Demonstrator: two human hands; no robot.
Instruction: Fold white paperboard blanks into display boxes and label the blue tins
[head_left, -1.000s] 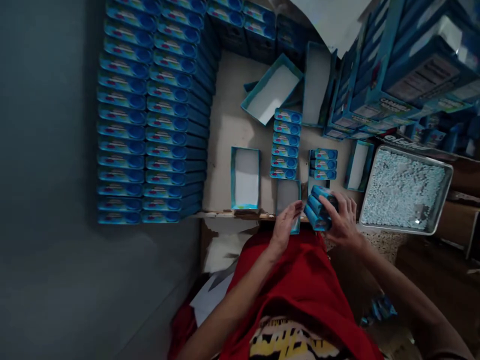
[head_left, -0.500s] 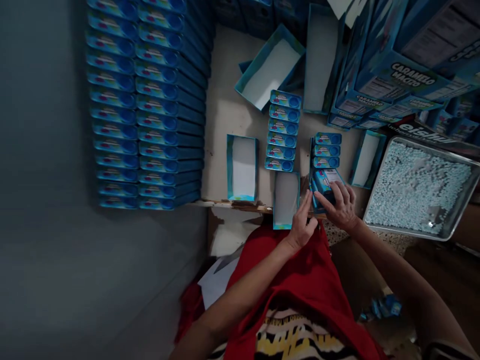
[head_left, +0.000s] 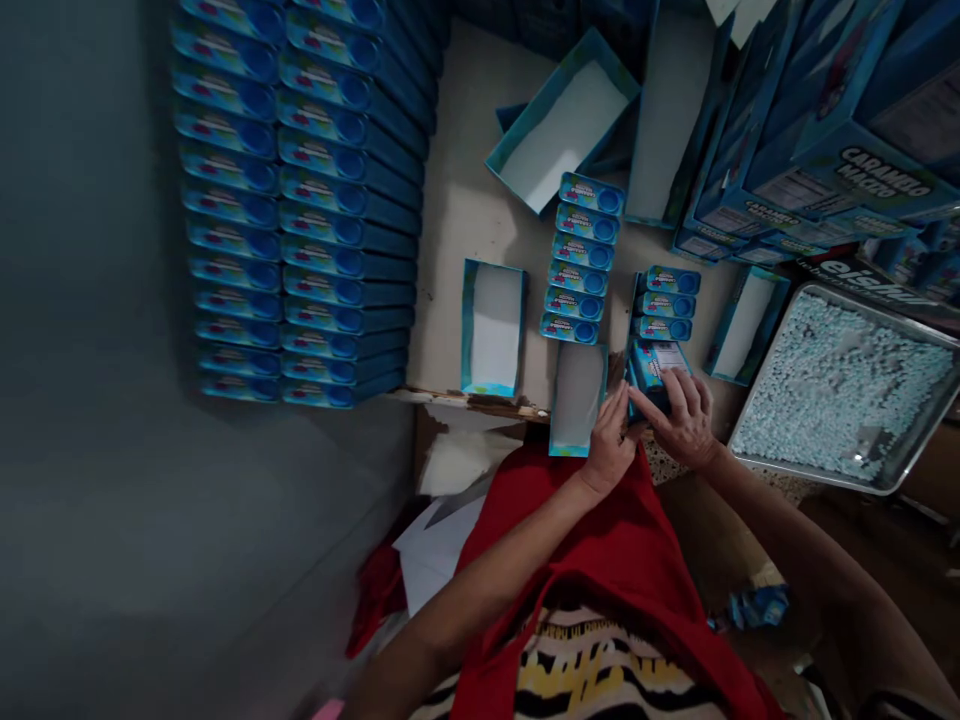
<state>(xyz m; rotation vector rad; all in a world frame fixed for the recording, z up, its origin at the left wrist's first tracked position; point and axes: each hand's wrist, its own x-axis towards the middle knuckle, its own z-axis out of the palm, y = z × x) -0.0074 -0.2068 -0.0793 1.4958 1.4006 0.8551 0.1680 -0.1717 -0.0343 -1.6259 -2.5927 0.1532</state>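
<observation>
At the table's front edge, my right hand (head_left: 684, 418) is closed round a small blue box (head_left: 655, 368) that lies with its printed side up. My left hand (head_left: 609, 445) touches the near left corner of the same box, its fingers close together; what they pinch, if anything, is too small to tell. Beyond the box, three small blue packs (head_left: 670, 304) form a short column. Left of them stands a longer column of similar packs (head_left: 578, 278). An open blue tray (head_left: 578, 400) with a pale inside sits beside my left hand and juts over the table edge.
Tall stacks of blue boxes (head_left: 319, 235) stand at the left, large blue cartons (head_left: 874, 170) at the back right. A metal tray (head_left: 896, 480) of small pale pieces is at the right. More open trays (head_left: 493, 330) lie on the table (head_left: 441, 290).
The view has shifted slightly. My left fingers have drawn in from a straighter pose against the box's corner. My right hand stays on the box.
</observation>
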